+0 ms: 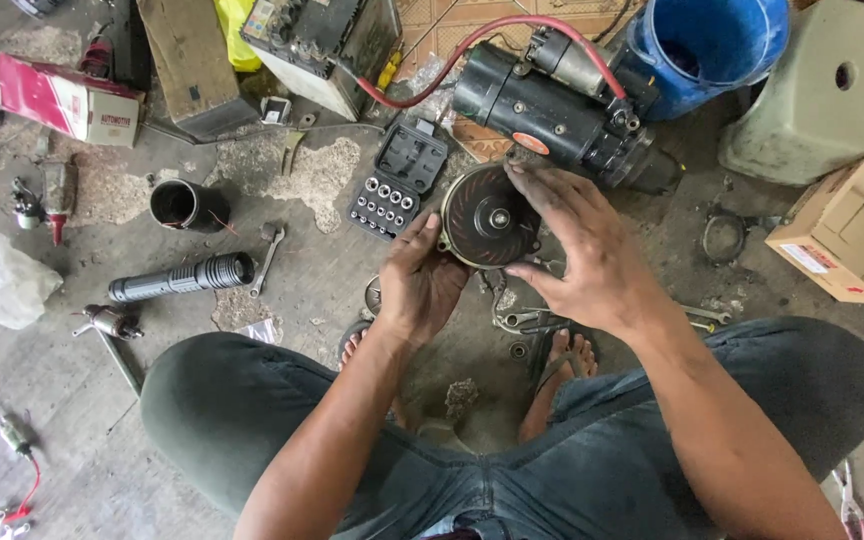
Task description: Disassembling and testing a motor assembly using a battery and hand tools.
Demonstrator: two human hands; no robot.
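A big black starter motor is laid on the floor at 12 o'clock, with a blue bucket at about 1. Just below it, a round black end cover is held dead centre: cupped from 8 o'clock by the left hand, gripped over the rim from 3 o'clock by the right hand. A socket set is parked at 11.
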